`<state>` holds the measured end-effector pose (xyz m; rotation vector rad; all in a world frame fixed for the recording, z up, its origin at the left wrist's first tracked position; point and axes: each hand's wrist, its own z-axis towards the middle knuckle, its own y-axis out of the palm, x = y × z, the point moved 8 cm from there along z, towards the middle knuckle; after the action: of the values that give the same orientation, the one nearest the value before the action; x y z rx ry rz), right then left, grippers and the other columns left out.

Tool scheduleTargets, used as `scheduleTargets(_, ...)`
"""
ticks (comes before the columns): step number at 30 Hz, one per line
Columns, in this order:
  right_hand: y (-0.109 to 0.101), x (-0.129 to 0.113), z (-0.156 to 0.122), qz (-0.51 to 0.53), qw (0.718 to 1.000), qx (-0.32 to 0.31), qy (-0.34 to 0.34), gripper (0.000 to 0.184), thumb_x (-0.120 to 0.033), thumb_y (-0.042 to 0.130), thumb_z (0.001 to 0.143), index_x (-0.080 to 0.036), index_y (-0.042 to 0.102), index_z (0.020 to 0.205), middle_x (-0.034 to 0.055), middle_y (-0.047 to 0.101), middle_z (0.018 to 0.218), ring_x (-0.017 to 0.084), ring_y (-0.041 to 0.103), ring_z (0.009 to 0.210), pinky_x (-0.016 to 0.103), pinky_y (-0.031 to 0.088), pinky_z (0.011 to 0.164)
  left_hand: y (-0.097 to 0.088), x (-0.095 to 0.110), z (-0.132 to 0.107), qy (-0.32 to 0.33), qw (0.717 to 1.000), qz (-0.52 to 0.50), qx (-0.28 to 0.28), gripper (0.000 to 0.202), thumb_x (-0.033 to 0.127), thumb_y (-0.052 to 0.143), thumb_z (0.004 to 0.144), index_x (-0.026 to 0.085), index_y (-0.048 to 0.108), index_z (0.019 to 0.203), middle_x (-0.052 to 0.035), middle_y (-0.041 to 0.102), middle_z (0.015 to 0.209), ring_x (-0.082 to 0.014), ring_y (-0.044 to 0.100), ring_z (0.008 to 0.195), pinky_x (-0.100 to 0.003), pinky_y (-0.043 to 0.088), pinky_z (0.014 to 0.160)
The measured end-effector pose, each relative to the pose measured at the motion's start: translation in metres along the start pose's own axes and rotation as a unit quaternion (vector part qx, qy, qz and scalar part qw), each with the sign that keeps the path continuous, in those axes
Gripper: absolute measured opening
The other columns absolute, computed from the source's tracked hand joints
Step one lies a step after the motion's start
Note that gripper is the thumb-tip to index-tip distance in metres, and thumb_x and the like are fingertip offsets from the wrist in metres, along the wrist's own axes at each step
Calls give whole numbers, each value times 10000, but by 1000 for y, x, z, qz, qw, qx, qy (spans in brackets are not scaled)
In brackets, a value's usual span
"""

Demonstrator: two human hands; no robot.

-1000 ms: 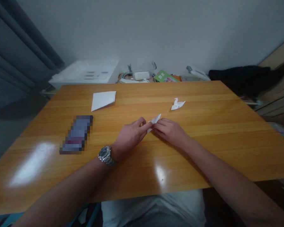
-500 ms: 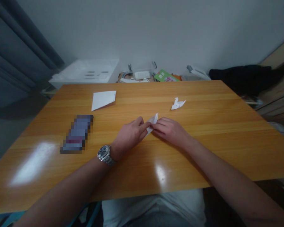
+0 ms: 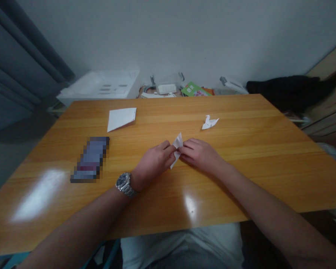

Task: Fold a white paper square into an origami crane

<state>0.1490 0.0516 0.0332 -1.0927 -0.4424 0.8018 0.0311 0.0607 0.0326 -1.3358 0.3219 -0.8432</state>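
Observation:
A small folded piece of white paper [image 3: 178, 140] is pinched between my two hands just above the wooden table [image 3: 235, 149]. My left hand [image 3: 158, 157], with a metal watch [image 3: 124, 183] on its wrist, grips the paper's left side with thumb and forefinger. From the other side, the fingers of my right hand [image 3: 199, 153] close on its right edge. One pointed end of the paper sticks up away from me and another points down toward me. My fingertips partly hide its middle. Beyond my right hand stands a white paper bird [image 3: 210, 122].
A white sheet of paper [image 3: 121, 118] lies at the table's far left. Nearer on the left is a blurred-out phone [image 3: 91, 158]. Past the far edge are a white basin [image 3: 112, 84], a green book [image 3: 195, 89] and a dark cloth [image 3: 285, 91].
The folded paper has turned more upright, and a lower point now shows beneath my fingers. My left forefinger has drawn back from across the paper into a pinch at its edge.

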Motion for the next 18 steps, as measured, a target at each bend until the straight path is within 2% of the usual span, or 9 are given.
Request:
scheduleTargets(5, 4, 0, 1, -3, 1000, -13, 16, 203, -239, 553, 1012, -165, 690, 1141, 112, 694, 972, 229, 616, 900, 354, 482, 779, -3, -5, 1, -43, 998, -35, 25, 162, 190, 494, 991, 178, 569, 1133, -52, 635, 933, -161, 606, 728, -263, 471, 642)
scheduleTargets(8, 2, -2, 2, 6, 1000, 1, 3, 198, -237, 543, 1020, -158, 704, 1102, 112, 706, 967, 227, 628, 889, 353, 492, 775, -7, -9, 1, -67, 994, -55, 66, 344, 211, 527, 974, 153, 480, 1310, -89, 653, 1040, -195, 647, 845, -298, 520, 722)
scheduleTargets(11, 1, -4, 3, 13, 1000, 11, -4, 212, -240, 524, 1029, -154, 718, 1038, 109, 705, 925, 225, 627, 862, 355, 487, 757, -5, -9, 1, -67, 993, -60, 73, 455, 252, 551, 977, 152, 434, 1404, -128, 635, 1163, -224, 657, 975, -344, 545, 834)
scheduleTargets(15, -1, -7, 4, 34, 999, 21, -11, 221, -230, 511, 1032, -165, 722, 1032, 104, 707, 914, 221, 628, 860, 353, 481, 762, -2, -11, 2, -78, 993, -64, 67, 411, 251, 547, 986, 165, 473, 1381, -123, 657, 1162, -229, 660, 990, -360, 540, 870)
scheduleTargets(18, -1, -10, 4, 37, 999, 22, -15, 218, -224, 511, 1030, -169, 722, 1019, 102, 706, 909, 217, 623, 845, 348, 476, 753, -1, -12, 3, -86, 993, -65, 56, 233, 231, 539, 986, 174, 570, 1210, -95, 685, 1050, -224, 657, 938, -342, 529, 824)
